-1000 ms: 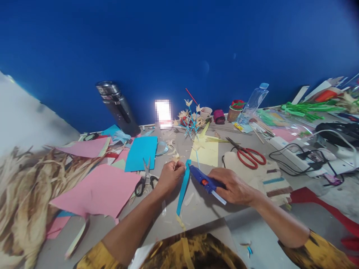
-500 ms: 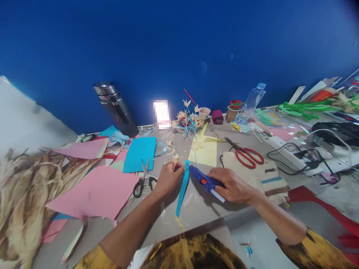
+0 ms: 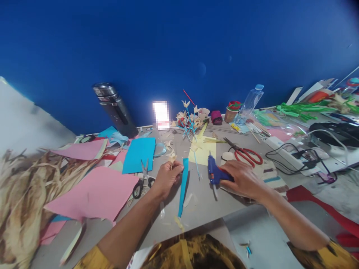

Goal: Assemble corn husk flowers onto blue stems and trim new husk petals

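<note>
Surface: grey counter (image 3: 202,203), strewn with paper scraps; large pink paper sheet (image 3: 92,192) at left, pile of dried tan husks (image 3: 25,194) at far left, red-handled scissors (image 3: 246,154) at right.
Room: deep blue wall (image 3: 179,45) behind the counter.
Tool: blue plastic glue gun (image 3: 213,172), nozzle pointing away, on the counter right of centre.
Right hand (image 3: 242,179): wrapped round the gun's grip.
Left hand (image 3: 166,179): pinching a small beige husk flower (image 3: 172,158) by its stem.
Between hands: long teal paper strip (image 3: 183,181), lying flat.

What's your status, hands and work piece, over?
Left hand shut on husk flower. Right hand grips glue gun. Blue strip lies between them; scissors beside left.
</note>
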Demonstrator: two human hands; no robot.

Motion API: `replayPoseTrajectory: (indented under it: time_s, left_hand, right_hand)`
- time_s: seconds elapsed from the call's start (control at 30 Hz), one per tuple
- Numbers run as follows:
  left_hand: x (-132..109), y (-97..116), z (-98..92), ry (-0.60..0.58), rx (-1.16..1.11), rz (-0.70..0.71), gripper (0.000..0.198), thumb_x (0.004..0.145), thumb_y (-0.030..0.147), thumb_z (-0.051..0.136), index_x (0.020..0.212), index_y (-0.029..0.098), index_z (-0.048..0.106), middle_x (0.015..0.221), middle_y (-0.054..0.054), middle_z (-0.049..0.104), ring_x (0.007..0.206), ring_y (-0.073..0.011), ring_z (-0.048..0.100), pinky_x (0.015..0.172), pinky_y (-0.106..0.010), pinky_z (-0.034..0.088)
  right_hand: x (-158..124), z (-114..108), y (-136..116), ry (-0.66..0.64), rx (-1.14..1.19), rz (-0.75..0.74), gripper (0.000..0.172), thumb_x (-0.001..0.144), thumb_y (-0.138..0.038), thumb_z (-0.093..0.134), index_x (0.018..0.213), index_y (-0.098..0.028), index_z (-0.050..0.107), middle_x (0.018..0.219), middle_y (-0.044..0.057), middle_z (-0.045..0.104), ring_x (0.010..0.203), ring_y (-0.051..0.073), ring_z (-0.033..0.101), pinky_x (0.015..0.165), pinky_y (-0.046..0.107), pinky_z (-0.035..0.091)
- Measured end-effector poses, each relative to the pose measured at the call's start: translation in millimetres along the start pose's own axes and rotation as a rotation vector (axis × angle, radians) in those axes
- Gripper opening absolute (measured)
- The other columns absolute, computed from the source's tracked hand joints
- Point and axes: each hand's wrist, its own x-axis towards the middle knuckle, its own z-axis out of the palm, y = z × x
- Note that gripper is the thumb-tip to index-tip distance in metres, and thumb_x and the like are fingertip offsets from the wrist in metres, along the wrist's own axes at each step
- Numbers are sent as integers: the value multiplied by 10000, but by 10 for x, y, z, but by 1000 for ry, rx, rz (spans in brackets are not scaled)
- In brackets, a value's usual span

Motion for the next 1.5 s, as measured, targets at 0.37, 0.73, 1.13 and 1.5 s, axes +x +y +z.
replayPoseTrajectory:
  time_s: [0.37,0.73,1.13,1.5]
  left_hand:
    - [-34,37,21,-113,-92,-49,403,683,404,761,639,203,414,445,109,313,390,-30,240,411,-190,168]
    - [-72,29,67,-90,-61,37,335,711,418,739,679,189,497,448,98,347,398,-45,261,408,-198,178]
    - [-106,63,41,-62,-100,82,297,716,429,702,719,149,604,532,52,424,441,-55,292,425,-203,192]
    - [-83,82,7,-50,-33,67,383,719,368,716,997,107,679,613,7,571,433,-63,370,428,-209,238]
  right_hand:
    - [-77,-59,546,-28,122,-14,418,865,-367,647,1245,-194,641,1241,138,651,1173,307,587,1004,458,457]
    - [96,32,-662,362,703,302,224,917,-388,582,882,-206,708,856,74,741,723,211,674,678,318,530]
    - [724,446,-1217,467,1252,561,285,767,-442,705,781,-157,706,677,19,657,586,138,520,550,250,425]
    - [671,367,-978,458,1261,624,322,735,-482,716,702,-167,657,541,-42,465,503,102,356,469,235,282]
